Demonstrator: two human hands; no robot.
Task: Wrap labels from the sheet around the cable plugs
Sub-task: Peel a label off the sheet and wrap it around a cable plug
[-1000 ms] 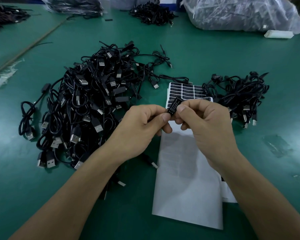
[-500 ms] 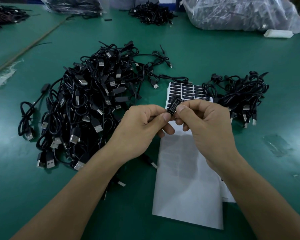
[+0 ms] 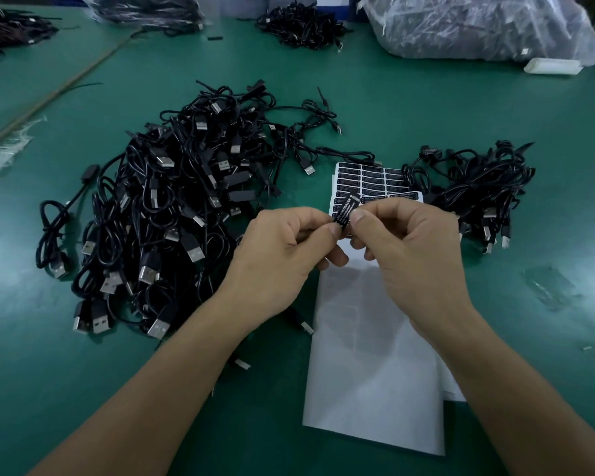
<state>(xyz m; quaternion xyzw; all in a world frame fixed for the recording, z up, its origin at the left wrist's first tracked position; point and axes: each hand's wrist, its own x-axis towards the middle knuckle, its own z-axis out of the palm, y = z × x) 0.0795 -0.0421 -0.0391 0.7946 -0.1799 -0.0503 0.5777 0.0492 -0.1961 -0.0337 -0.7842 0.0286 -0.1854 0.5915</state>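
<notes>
On the table, the cable heap lies left of the label sheet, a second heap lies right of the sheet's far end, the left hand and right hand meet above the sheet with a plug between them, and a bag sits far behind

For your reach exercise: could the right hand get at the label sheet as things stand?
Probably yes, once freed: the right hand pinches the plug just over the label sheet, nothing between.

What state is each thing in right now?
left hand: pinches the plug.
right hand: pinches the plug.
plug: held over the label sheet, label on it.
label sheet: lying flat, mostly peeled, far rows remain.
large cable pile: tangled, left of sheet.
small cable pile: tangled, right of sheet.
</notes>
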